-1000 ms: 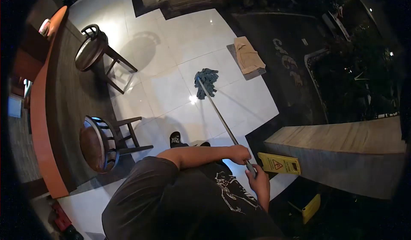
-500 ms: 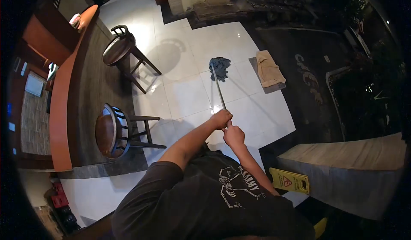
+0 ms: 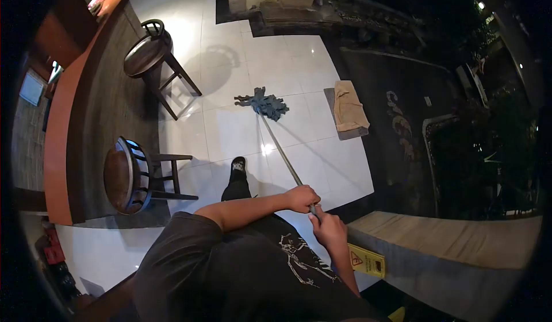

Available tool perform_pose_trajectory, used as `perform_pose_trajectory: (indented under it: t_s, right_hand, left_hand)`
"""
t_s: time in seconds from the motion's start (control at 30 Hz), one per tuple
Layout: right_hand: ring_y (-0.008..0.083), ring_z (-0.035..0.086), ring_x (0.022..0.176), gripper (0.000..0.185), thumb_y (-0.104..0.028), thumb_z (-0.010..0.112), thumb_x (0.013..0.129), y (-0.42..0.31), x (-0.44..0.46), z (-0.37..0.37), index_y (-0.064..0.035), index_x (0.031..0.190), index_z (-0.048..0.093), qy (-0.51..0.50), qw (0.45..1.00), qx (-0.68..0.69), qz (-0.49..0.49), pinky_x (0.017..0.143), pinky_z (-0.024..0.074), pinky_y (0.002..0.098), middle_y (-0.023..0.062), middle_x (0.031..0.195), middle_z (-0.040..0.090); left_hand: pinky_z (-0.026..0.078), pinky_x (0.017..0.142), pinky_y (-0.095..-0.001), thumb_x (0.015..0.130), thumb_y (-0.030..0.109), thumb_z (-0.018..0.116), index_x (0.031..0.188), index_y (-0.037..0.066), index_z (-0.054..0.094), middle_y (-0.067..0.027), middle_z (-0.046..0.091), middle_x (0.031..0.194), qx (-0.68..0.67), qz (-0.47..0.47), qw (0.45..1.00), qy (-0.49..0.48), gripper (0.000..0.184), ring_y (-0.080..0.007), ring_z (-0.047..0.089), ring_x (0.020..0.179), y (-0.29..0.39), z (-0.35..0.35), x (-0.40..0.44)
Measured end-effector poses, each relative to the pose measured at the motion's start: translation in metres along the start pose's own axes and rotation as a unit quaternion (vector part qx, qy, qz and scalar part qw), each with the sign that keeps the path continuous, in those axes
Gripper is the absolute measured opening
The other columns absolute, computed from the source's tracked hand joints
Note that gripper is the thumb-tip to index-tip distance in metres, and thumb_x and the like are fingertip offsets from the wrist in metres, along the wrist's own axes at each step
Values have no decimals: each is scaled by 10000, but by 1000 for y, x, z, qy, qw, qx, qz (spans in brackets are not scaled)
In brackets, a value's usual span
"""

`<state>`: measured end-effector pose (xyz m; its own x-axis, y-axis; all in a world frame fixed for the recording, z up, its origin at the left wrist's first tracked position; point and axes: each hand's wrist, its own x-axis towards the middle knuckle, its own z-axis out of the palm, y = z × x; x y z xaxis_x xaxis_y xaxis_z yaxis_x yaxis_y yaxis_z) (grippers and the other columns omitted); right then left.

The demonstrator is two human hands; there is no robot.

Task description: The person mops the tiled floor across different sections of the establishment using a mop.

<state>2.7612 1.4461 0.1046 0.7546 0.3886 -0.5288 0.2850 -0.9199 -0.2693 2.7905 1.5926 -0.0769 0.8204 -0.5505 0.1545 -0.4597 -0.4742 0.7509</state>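
A mop with a blue-grey string head (image 3: 269,105) lies spread on the white tiled floor (image 3: 230,129). Its long metal handle (image 3: 279,149) slants down toward my body. My left hand (image 3: 303,198) is wrapped round the upper handle. Just below it, nearer the handle's end, my right hand (image 3: 330,228) also grips it. A shoe (image 3: 238,164) on my foot shows on the tiles, left of the handle.
Two wooden bar stools (image 3: 148,55) (image 3: 123,175) stand along the counter (image 3: 63,149) at left. A mat with a tan cloth (image 3: 349,108) lies right of the mop. A stone-look ledge (image 3: 437,236) and a yellow caution sign (image 3: 366,261) are at lower right.
The mop head has swept left and slightly nearer, and its strings have spread out. Both hands have moved down and right, closer to my body. A foot has come into view.
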Motion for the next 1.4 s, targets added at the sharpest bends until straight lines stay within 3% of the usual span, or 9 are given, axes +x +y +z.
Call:
perform_pose_trajectory:
  t_s: [0.1, 0.13, 0.43, 0.53, 0.67, 0.77, 1.0, 1.2, 1.4]
  right_hand:
    - [433, 659, 885, 477, -401, 540, 933, -33, 38, -7, -148, 1337, 561, 22, 1000, 14, -4, 783, 513, 531, 228, 879, 686]
    - [441, 665, 829, 451, -381, 530, 941, -43, 53, -8, -102, 1295, 544, 27, 999, 4, -31, 738, 520, 553, 212, 866, 693]
    - [430, 668, 860, 511, -338, 645, 873, -142, 179, -45, -138, 1329, 537, 54, 997, 9, -61, 768, 524, 532, 221, 883, 691]
    - [436, 657, 843, 422, -316, 683, 850, -171, 216, -53, -121, 1220, 623, 53, 998, 22, -40, 729, 511, 508, 226, 860, 680]
    - [444, 655, 839, 407, -261, 685, 857, -201, 261, -47, -116, 1232, 622, 83, 993, 60, -62, 718, 512, 499, 243, 850, 673]
    - [440, 665, 864, 493, -322, 673, 853, -229, 291, -49, -167, 1311, 576, 67, 995, 64, -38, 750, 529, 513, 245, 889, 682]
    - [446, 662, 887, 515, -232, 708, 819, -278, 366, -82, -94, 1299, 586, 39, 997, 51, -45, 768, 526, 499, 274, 891, 676]
    - [442, 664, 901, 582, -238, 708, 799, -299, 460, -124, -100, 1342, 550, 8, 999, 26, -29, 788, 534, 496, 260, 927, 685]
    - [444, 665, 884, 478, -234, 663, 843, -341, 564, -173, -65, 1271, 536, -24, 998, -4, -60, 781, 534, 519, 241, 921, 690]
  left_hand:
    - [500, 757, -480, 626, 110, 630, 792, 53, 621, -164, 642, 743, 16, -19, 1000, 3, 176, -376, 634, 792, -33, -36, -5]
    - [502, 767, -477, 629, 112, 632, 804, 54, 627, -160, 647, 748, 21, -25, 999, 6, 184, -371, 637, 801, -45, -52, -8]
    - [499, 768, -486, 639, 140, 639, 779, 54, 629, -157, 649, 752, 46, -9, 999, -3, 165, -373, 638, 816, -163, -178, -8]
    - [499, 765, -492, 646, 149, 633, 744, 50, 629, -158, 652, 760, 33, -2, 999, 10, 139, -375, 639, 818, -195, -211, -11]
    - [500, 777, -485, 653, 150, 632, 722, 52, 645, -157, 659, 784, 56, 1, 998, -6, 121, -369, 640, 845, -234, -250, -20]
    - [506, 800, -470, 649, 152, 636, 745, 57, 663, -151, 670, 808, 88, -14, 996, -7, 138, -355, 645, 873, -264, -273, -27]
    - [528, 796, -454, 617, 154, 670, 736, 79, 682, -149, 676, 763, 126, -63, 989, -48, 141, -364, 669, 819, -330, -334, -13]
    - [511, 813, -459, 608, 153, 671, 731, 72, 674, -155, 673, 777, 119, -83, 987, -64, 147, -356, 661, 834, -397, -400, 25]
    - [495, 806, -474, 606, 162, 654, 685, 51, 647, -166, 656, 755, 102, -50, 993, -43, 136, -362, 647, 820, -481, -477, 54]
